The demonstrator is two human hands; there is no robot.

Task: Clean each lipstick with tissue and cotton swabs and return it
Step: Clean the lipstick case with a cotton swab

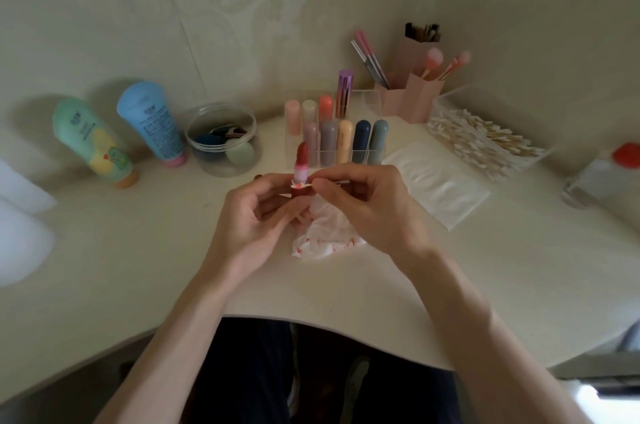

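Note:
My left hand [254,216] grips the base of an open red lipstick [300,164], held upright above the table. My right hand [363,205] pinches a cotton swab [304,185] whose stained tip touches the lipstick's pink collar. A crumpled tissue [323,236] with red smears lies on the table under both hands. Behind them a clear organizer [367,101] holds several capped lipsticks [343,141] in pastel and dark colours.
A clear box of cotton swabs [485,139] and a flat pack of tissues [436,181] lie right. Pink brush holders [412,94] stand behind. On the left are two tubes [152,122], a round jar of sponges [223,141] and white pads [20,216].

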